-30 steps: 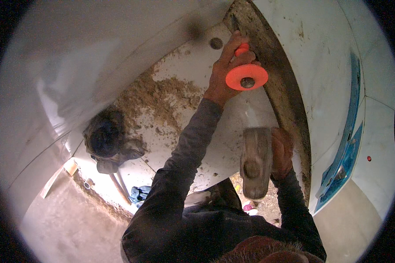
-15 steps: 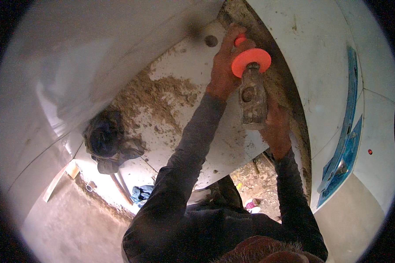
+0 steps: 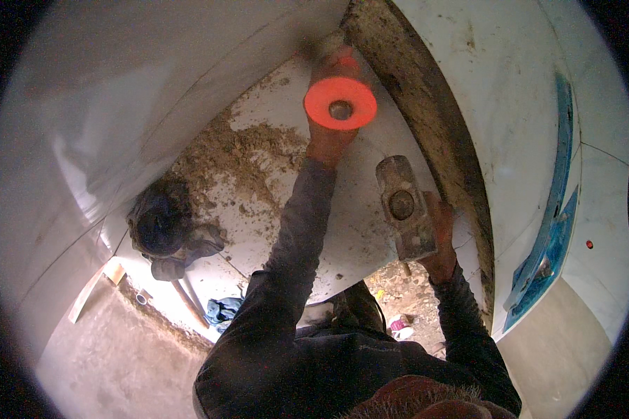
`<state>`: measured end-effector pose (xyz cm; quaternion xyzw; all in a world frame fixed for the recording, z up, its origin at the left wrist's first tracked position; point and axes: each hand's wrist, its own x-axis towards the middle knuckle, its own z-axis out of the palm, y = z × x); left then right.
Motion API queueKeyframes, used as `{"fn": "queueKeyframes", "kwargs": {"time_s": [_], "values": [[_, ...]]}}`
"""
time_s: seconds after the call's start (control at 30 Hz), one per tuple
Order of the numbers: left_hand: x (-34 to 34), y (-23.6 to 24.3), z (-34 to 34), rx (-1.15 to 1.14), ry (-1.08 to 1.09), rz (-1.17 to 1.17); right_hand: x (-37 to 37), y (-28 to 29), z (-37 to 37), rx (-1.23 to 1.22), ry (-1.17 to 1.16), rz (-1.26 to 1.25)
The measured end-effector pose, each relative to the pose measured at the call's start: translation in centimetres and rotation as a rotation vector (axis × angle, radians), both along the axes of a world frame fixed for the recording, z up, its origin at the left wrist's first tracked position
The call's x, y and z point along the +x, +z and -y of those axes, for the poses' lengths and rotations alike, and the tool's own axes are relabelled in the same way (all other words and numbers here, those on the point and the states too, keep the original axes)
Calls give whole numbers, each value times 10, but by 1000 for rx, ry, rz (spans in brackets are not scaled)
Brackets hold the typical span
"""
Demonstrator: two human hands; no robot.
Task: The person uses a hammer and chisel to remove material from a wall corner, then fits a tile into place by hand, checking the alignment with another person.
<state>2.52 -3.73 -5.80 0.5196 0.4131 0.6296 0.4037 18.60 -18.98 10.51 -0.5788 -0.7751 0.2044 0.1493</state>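
Note:
My left hand (image 3: 330,144) is wrapped around a chisel with a round orange hand guard (image 3: 316,105). The chisel's blunt metal end (image 3: 340,109) points up out of the guard, and its tip is hidden below. My right hand (image 3: 440,237) grips a heavy club hammer (image 3: 416,236), whose dusty steel head hangs apart from the chisel, lower and to the right. Most of the hammer's handle is out of sight. Beneath both hands lies a pale slab (image 3: 349,237), spattered with crumbled brown debris (image 3: 244,160).
Along the slab's right side runs a rough, dirt-coloured edge (image 3: 433,91) beside a pale panelled wall (image 3: 510,133). A long blue bar (image 3: 560,153) lies against that wall. At left sits a dark round container (image 3: 161,227) with crumpled material. Blue cloth (image 3: 223,311) lies lower down.
The hammer has come away from the chisel, moving down, and its head has turned. My left hand has shifted left with the chisel, off the rough edge. My right hand has dropped lower.

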Motion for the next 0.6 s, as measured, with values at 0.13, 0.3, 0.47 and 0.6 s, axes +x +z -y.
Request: {"fn": "queueKeyframes", "kwargs": {"time_s": [0.13, 0.3, 0.47, 0.6], "values": [[-9, -78, -8, -21, 8, 28, -20, 4, -19, -75, 34, -112], [-9, -80, -8, -37, -28, 31, -36, 2, -44, -103, 199, -157], [-8, -67, -9, -41, -81, 18, -46, -29, -69, 86, 183, 63], [-12, -63, -12, -63, -121, 5, -54, -28, -68, -38, 100, 49]]}}
